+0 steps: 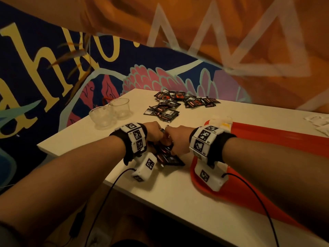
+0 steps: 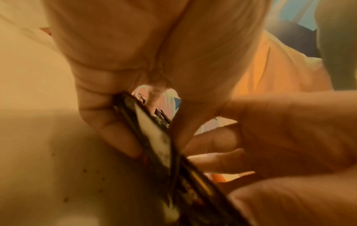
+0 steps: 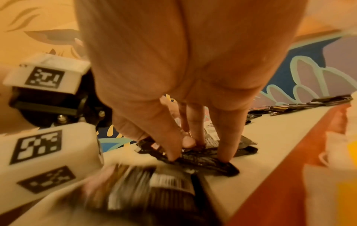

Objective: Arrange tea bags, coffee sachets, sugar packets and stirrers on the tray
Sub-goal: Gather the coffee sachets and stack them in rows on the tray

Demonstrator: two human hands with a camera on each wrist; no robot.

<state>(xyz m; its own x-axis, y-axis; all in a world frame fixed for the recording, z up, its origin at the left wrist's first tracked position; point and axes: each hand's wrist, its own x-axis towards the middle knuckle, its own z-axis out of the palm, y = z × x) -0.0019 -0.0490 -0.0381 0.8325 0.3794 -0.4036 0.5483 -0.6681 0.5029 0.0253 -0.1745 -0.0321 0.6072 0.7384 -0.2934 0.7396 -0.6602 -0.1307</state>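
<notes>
A small heap of black coffee sachets [image 1: 167, 156] lies on the white table [image 1: 178, 196] just left of the red tray [image 1: 277, 139]. Both hands meet over this heap. My left hand [image 1: 157, 132] grips a stack of sachets [image 2: 154, 137] on edge between thumb and curled fingers. My right hand [image 1: 173, 139] reaches down onto the heap, and its thumb and fingertips [image 3: 226, 154] pinch the sachets [image 3: 203, 157] lying on the table. A blurred sachet [image 3: 154, 191] fills the foreground of the right wrist view.
A bigger scatter of black sachets [image 1: 179, 102] lies at the table's far side. Two clear cups [image 1: 110, 113] stand at the far left. White packets [image 1: 318, 122] lie at the far right, and pale items [image 1: 220, 120] sit at the tray's far corner. A painted wall stands behind.
</notes>
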